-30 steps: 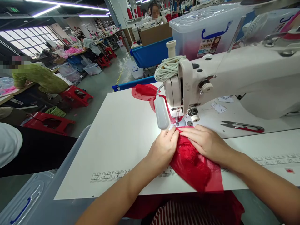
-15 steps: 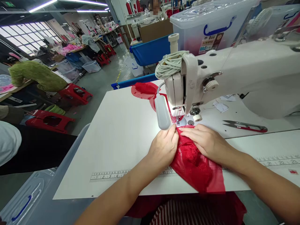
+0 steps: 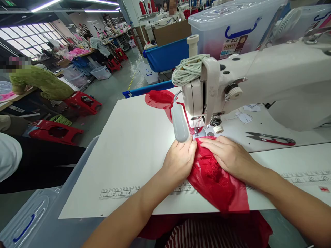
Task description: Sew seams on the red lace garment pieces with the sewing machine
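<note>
A red lace fabric [image 3: 216, 184] lies on the white sewing table [image 3: 134, 151] and runs under the needle of a white sewing machine [image 3: 232, 86]. My left hand [image 3: 181, 160] pinches the fabric's left edge just in front of the presser foot, fingers closed on it. My right hand [image 3: 227, 155] lies flat on the fabric to the right, fingers stretched toward the needle. More red fabric [image 3: 159, 100] trails out behind the machine.
Red-handled thread snips [image 3: 271, 139] lie on the table at right, with paper scraps [image 3: 243, 117] behind them. A lamp head [image 3: 179, 124] hangs left of the needle. A clear plastic bin [image 3: 33, 217] stands at lower left. Other workers sit at tables far left.
Both hands have edged slightly forward toward the needle with the fabric. The view has shifted a little.
</note>
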Demonstrator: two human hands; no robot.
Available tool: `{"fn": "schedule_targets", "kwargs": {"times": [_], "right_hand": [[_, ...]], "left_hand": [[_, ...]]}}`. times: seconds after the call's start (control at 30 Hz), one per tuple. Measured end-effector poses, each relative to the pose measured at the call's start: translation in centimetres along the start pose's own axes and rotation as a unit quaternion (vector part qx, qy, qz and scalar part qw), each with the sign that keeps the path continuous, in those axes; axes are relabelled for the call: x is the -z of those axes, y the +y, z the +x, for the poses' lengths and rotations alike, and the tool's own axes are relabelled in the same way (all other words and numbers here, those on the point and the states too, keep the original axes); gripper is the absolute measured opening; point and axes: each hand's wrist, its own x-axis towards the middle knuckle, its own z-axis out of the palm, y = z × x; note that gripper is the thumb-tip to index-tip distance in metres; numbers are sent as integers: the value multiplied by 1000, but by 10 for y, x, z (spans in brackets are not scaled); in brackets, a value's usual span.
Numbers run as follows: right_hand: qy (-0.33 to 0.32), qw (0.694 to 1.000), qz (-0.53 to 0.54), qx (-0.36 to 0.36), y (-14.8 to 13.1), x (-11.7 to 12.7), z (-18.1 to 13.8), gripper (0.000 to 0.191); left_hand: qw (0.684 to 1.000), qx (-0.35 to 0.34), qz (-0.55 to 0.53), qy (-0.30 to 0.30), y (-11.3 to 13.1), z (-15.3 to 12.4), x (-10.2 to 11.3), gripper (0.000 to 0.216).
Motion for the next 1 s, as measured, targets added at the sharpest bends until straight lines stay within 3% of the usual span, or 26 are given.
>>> {"fn": "schedule_targets", "kwargs": {"times": [0.3, 1.0], "right_hand": [[26, 1000, -8, 9, 2, -2, 3, 44], [-17, 1000, -12, -23, 6, -3, 7, 46]], "left_hand": [[999, 0, 30, 28, -2, 1, -10, 31], [998, 33, 49, -34, -1, 6, -9, 33]]}}
